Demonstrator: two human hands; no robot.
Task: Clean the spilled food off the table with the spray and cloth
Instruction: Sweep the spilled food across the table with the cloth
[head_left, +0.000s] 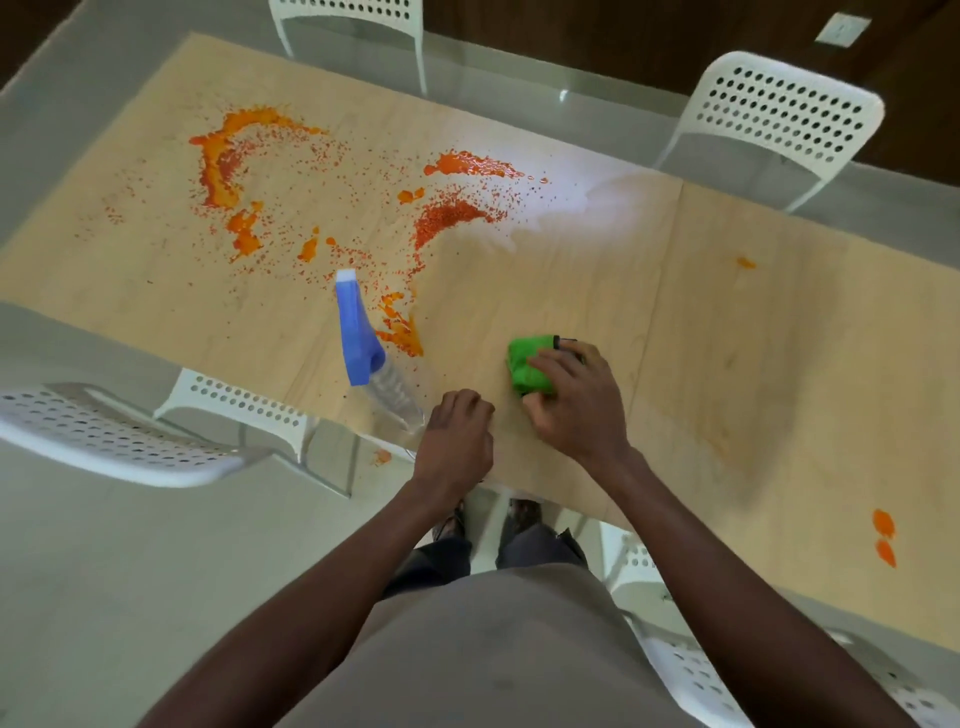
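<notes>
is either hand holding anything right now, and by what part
The right hand grips the bunched green cloth from above, on its near right side. The left hand is curled, holding nothing, just beside the spray bottle.

bright, even | glare on table (566, 208) | edges bowed, slightly soft

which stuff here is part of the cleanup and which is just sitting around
Part of the job: spray bottle, green cloth under the right hand, orange spilled food, table.
Just around: white chairs, wall plate.
</notes>
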